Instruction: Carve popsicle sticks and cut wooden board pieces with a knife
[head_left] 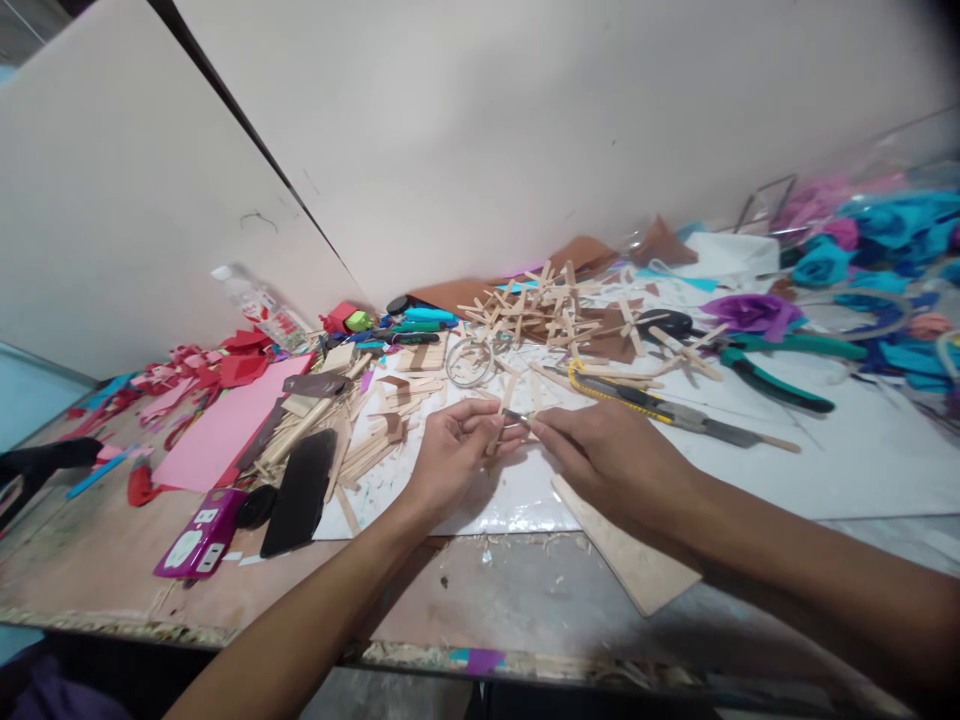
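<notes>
My left hand (456, 445) pinches a flat wooden craft stick (508, 392) above the white sheet. From the right, my right hand (611, 455) grips a small metal-tipped tool (514, 416), its tip against or very near the stick. Most of that tool is covered by my fingers, so its kind does not show. A thin wooden board (637, 560) lies under my right wrist, jutting toward the table's front edge. Just behind the hands are a roll of clear tape (470, 362) and a pile of crossed craft sticks (555, 305).
A utility knife (679, 415) and green-handled pliers (780, 385) lie to the right. Loose sticks (375, 450), a black phone (301, 490), a purple case (201, 535) and pink sheets (232, 425) fill the left. A plastic bottle (262, 305) leans near the wall.
</notes>
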